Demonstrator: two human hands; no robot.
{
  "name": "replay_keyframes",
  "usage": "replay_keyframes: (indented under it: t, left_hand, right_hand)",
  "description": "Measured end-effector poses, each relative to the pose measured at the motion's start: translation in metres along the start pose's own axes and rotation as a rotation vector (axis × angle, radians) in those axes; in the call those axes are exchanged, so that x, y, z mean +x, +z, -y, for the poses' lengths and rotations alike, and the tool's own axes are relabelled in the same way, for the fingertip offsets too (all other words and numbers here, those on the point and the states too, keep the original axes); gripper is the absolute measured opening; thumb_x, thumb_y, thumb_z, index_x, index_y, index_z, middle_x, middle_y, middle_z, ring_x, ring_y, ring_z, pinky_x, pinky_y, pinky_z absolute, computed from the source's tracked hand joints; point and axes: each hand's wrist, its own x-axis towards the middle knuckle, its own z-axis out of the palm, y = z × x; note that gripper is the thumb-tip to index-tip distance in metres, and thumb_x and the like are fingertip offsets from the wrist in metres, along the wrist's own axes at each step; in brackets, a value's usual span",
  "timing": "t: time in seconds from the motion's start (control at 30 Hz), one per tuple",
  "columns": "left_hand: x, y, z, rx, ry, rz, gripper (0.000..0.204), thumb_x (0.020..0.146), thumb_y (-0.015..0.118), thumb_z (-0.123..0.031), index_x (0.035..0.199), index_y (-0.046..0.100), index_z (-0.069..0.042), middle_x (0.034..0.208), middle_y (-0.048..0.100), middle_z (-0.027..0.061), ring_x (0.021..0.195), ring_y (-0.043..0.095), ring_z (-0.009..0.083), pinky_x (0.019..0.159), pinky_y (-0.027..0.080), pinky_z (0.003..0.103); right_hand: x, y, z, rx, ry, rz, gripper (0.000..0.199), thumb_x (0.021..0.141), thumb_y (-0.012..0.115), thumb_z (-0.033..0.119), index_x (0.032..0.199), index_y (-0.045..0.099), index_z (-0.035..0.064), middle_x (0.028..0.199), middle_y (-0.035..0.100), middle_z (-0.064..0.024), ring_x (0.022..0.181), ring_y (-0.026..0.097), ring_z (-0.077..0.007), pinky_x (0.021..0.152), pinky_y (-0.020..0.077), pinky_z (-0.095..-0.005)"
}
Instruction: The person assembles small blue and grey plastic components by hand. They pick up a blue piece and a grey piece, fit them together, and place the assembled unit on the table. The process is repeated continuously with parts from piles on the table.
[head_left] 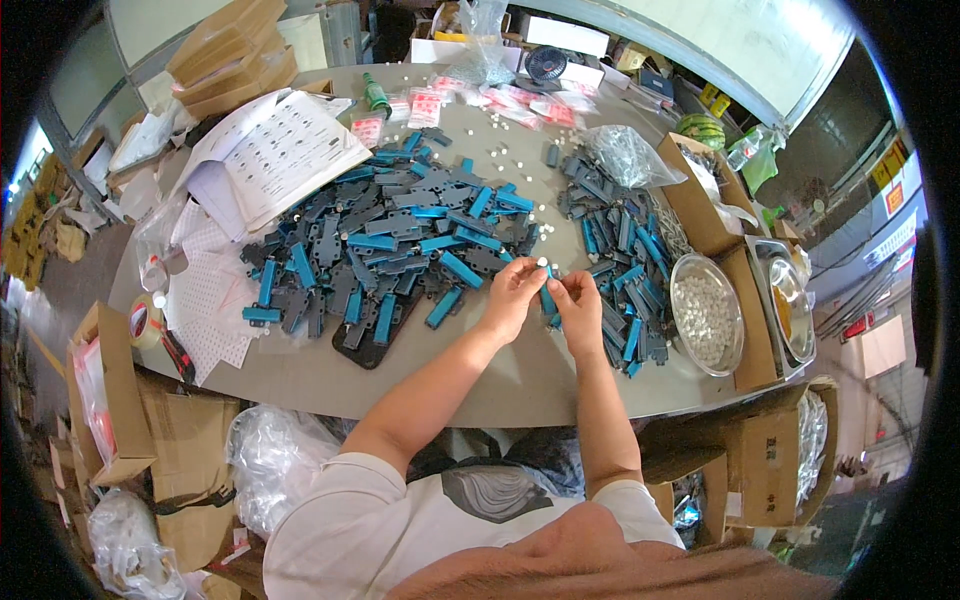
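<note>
Over the middle of the table, my left hand (513, 298) and my right hand (580, 310) meet around a narrow blue-and-dark-grey plastic part (547, 298). Fingers of both hands pinch it from either side, hiding much of it. A small white round piece (542, 262) shows at its far end, by my left fingertips; whether it is fixed there I cannot tell. To the left of my hands spreads a large heap of similar blue-and-grey parts (400, 225). A smaller pile of them (625, 270) lies close by my right hand.
A clear bowl of white round pieces (706, 315) stands on the right beside open cardboard boxes (700, 200). An open booklet (285, 150) overlaps the large heap's far left. Small red-and-white packets (425, 106), a green bottle (375, 93) and a clear plastic bag (628, 155) lie farther back.
</note>
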Motion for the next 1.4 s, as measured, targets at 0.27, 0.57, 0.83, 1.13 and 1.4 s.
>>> replay_keyframes:
  t: [0.27, 0.57, 0.83, 1.13, 1.4]
  left_hand:
    - [0.007, -0.007, -0.002, -0.353, 0.082, -0.040, 0.015, 0.092, 0.057, -0.017, 0.098, 0.052, -0.005, 0.095, 0.062, 0.0077, 0.091, 0.062, 0.0204, 0.074, 0.053, 0.031]
    - [0.013, -0.020, -0.024, -0.520, 0.209, -0.190, 0.036, 0.099, 0.039, -0.037, 0.114, 0.051, -0.007, 0.106, 0.060, 0.0090, 0.091, 0.056, 0.0150, 0.081, 0.046, 0.031]
    - [0.011, -0.011, -0.004, -0.317, 0.047, -0.247, 0.036, 0.091, 0.054, -0.030, 0.116, 0.048, -0.005, 0.112, 0.060, 0.0143, 0.101, 0.058, 0.0242, 0.088, 0.047, 0.035]
    - [0.002, -0.001, 0.033, 0.369, 0.003, 0.069, 0.025, 0.091, 0.057, -0.021, 0.106, 0.055, -0.002, 0.097, 0.063, 0.0076, 0.088, 0.059, 0.0143, 0.078, 0.047, 0.029]
    - [-0.004, 0.002, 0.033, 0.715, 0.178, 0.068, 0.018, 0.088, 0.058, -0.015, 0.100, 0.057, 0.000, 0.083, 0.064, 0.0095, 0.072, 0.061, 0.0160, 0.066, 0.049, 0.029]
  right_hand:
    - [-0.014, 0.002, 0.030, -0.407, -0.079, 0.209, 0.032, 0.088, 0.058, 0.031, 0.077, 0.060, 0.0007, 0.070, 0.060, -0.0201, 0.066, 0.059, -0.0368, 0.058, 0.0448, -0.0405]
    - [0.039, 0.063, 0.082, -0.381, -0.217, 0.308, 0.029, 0.090, 0.055, 0.028, 0.082, 0.059, 0.0007, 0.077, 0.060, -0.0220, 0.072, 0.057, -0.0415, 0.061, 0.0445, -0.0462]
    - [0.140, 0.019, 0.017, -0.845, -0.365, 0.038, 0.027, 0.084, 0.052, 0.016, 0.107, 0.062, 0.0052, 0.103, 0.063, -0.0192, 0.094, 0.059, -0.0366, 0.085, 0.0467, -0.0460]
    - [0.149, -0.126, -0.014, -1.366, 0.175, -0.032, 0.026, 0.083, 0.052, 0.004, 0.109, 0.050, 0.0022, 0.113, 0.055, -0.0240, 0.099, 0.057, -0.0397, 0.084, 0.0476, -0.0468]
    - [0.157, -0.077, -0.014, -1.001, -0.197, -0.009, 0.029, 0.076, 0.056, 0.005, 0.104, 0.052, 0.0015, 0.108, 0.053, -0.0246, 0.098, 0.054, -0.0444, 0.083, 0.0460, -0.0489]
